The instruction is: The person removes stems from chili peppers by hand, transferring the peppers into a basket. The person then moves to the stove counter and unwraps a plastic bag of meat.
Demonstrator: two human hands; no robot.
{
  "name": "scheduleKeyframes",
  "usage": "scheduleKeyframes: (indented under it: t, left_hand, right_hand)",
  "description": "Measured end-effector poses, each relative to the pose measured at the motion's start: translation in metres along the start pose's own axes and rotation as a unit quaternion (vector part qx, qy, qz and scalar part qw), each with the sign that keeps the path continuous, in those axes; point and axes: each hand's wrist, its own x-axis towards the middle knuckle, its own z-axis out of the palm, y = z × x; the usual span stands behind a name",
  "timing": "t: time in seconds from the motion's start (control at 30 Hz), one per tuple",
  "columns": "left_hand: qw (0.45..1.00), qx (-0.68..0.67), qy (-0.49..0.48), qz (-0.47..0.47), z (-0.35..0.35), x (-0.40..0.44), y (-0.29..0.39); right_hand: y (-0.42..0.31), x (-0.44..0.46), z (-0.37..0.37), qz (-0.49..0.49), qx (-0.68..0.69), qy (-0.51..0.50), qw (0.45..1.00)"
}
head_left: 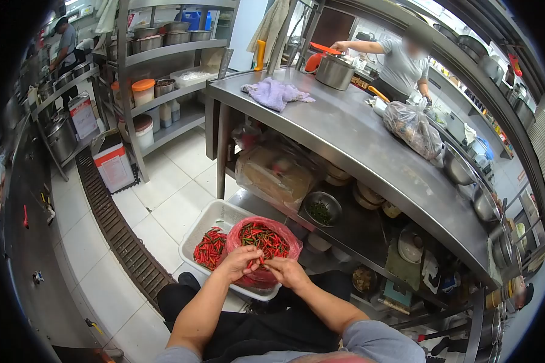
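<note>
Two hands, left (240,264) and right (287,271), seemingly pinch one red chilli (261,261) in a narrow grip.

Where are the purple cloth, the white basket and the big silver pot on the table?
Purple cloth (274,94): head view, its crumpled middle.
White basket (189,237): head view, its left rim.
Silver pot (334,74): head view, its side.

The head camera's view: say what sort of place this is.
Most likely a restaurant's working kitchen: a long steel counter with a large metal pot on it, shelves stacked with pans, and a grated drain in the tiled floor.
</note>
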Motion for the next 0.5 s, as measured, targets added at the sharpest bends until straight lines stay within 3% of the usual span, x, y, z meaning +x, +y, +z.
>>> scheduleKeyframes:
  t: [0.07, 0.23, 0.37, 0.5]
  left_hand:
    - [0.999, 0.009, -0.011, -0.051, -0.007, -0.001, 0.002]
    - [0.999, 0.011, -0.032, -0.035, 0.001, -0.002, -0.002]
    - [0.998, -0.042, -0.040, -0.003, -0.004, -0.003, 0.003]
    - [0.999, -0.034, 0.003, 0.025, -0.008, -0.002, 0.002]
  right_hand:
    - [-0.003, 0.001, 0.000, -0.053, -0.010, -0.061, 0.997]
    - [-0.010, -0.010, -0.002, -0.089, -0.016, -0.109, 0.990]
    - [-0.004, -0.003, -0.019, -0.082, -0.037, -0.056, 0.994]
    - [-0.002, 0.017, -0.059, 0.001, -0.041, 0.081, 0.996]
